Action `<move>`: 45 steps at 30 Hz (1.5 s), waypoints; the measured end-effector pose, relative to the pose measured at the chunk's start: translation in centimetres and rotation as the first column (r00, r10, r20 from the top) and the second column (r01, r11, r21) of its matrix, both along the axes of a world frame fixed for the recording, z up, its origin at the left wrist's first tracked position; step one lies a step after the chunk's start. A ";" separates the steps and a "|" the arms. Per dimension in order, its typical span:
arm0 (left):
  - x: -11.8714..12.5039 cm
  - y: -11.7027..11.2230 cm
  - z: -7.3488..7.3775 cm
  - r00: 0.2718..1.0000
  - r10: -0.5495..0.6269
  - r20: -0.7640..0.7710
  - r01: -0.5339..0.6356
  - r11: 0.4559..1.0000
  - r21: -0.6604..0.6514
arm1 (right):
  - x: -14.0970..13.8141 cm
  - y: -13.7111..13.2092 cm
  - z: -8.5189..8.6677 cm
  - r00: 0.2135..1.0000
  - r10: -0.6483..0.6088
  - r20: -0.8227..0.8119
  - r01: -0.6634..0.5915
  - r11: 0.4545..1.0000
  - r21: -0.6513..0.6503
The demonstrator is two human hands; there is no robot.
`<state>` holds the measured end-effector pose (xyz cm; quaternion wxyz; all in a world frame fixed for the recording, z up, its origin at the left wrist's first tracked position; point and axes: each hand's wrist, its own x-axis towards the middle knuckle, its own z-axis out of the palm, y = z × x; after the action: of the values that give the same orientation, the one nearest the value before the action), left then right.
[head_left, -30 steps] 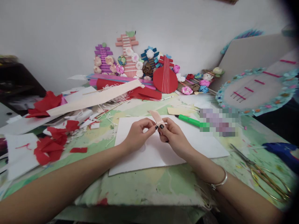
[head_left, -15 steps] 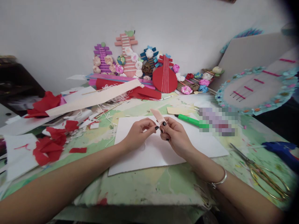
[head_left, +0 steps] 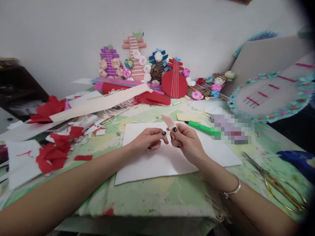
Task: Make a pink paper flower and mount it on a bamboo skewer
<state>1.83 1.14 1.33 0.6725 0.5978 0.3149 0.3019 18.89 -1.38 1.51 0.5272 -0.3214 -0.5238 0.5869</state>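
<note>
My right hand (head_left: pixel 185 141) pinches the lower end of a small pink paper strip (head_left: pixel 168 121) that sticks up and away from me. My left hand (head_left: pixel 148 140) is closed beside it, thumb and forefinger pinching a thin white thread or strip end that runs to the pink piece. Both hands hover over a white sheet (head_left: pixel 172 160) lying on the green painted table (head_left: pixel 152 196). A silver bangle (head_left: pixel 232 191) sits on my right wrist.
A green marker (head_left: pixel 200 127) lies just right of my hands. Gold scissors (head_left: pixel 275 183) and a blue glue gun (head_left: pixel 299 159) are at the right. Red paper scraps (head_left: pixel 52 154) and a long cream strip (head_left: pixel 98 103) lie left. Paper instrument models (head_left: pixel 173 80) line the wall.
My left hand has dropped slightly and its fingers have slid a little away from the pink strip, drawing the thin white piece out. My right hand keeps its grip.
</note>
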 end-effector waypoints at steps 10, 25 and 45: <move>-1.1 1.1 0.5 0.987 -0.026 -0.158 0.036 0.997 0.066 | 0.5 -0.1 0.0 0.965 -0.077 0.251 0.036 0.986 0.162; -1.6 1.6 0.6 0.975 -0.045 -0.216 0.085 0.980 0.181 | 0.7 -0.6 0.7 0.587 -0.080 0.806 -0.333 0.883 0.331; -1.6 0.8 2.0 0.946 0.027 -0.322 0.083 0.942 0.325 | 0.6 -0.3 0.2 0.575 -0.148 0.805 -0.328 0.860 0.392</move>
<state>0.21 1.98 3.38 0.5053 0.7486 0.3560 0.2396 19.51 -1.73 1.71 0.2600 -0.3768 -0.8553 0.2428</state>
